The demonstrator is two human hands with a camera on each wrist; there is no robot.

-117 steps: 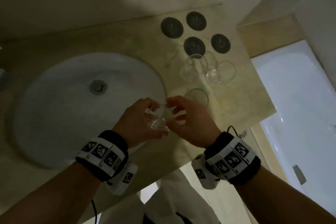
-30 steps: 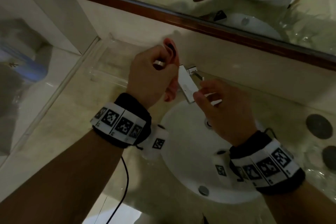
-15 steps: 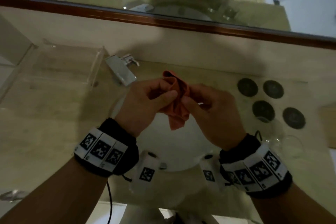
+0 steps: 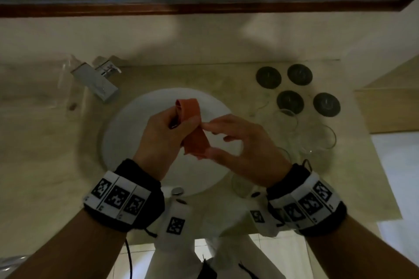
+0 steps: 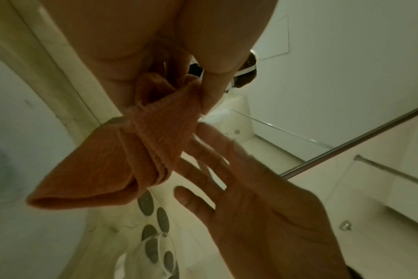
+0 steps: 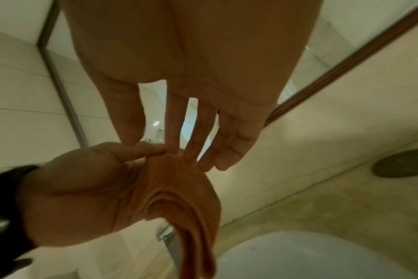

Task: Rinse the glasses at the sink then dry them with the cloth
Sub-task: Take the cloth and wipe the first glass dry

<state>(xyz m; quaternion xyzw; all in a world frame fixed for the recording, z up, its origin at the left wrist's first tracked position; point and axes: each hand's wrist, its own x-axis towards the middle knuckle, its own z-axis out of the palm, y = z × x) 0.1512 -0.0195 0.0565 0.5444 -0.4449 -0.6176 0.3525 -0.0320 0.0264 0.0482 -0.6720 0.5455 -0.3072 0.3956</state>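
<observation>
An orange cloth (image 4: pixel 192 129) hangs folded over the white sink (image 4: pixel 127 138). My left hand (image 4: pixel 181 120) pinches its upper part between thumb and fingers, as the left wrist view shows on the cloth (image 5: pixel 122 160). My right hand (image 4: pixel 207 140) has straight, spread fingers; their tips (image 6: pixel 191 151) touch the cloth (image 6: pixel 184 198). Clear glasses (image 4: pixel 288 120) stand on the counter to the right, one glass (image 4: pixel 242 186) close by my right wrist. I cannot tell whether a glass is inside the cloth.
A chrome faucet (image 4: pixel 97 81) stands at the sink's far left. Several dark round coasters (image 4: pixel 268 78) lie behind the glasses. A brown-framed mirror (image 4: pixel 204 8) runs along the wall. A white tub (image 4: pixel 396 165) lies beyond the counter's right edge.
The bunched cloth that both hands gripped now hangs longer from my left hand. My right fingers have straightened. Both hands sit lower, over the sink's middle.
</observation>
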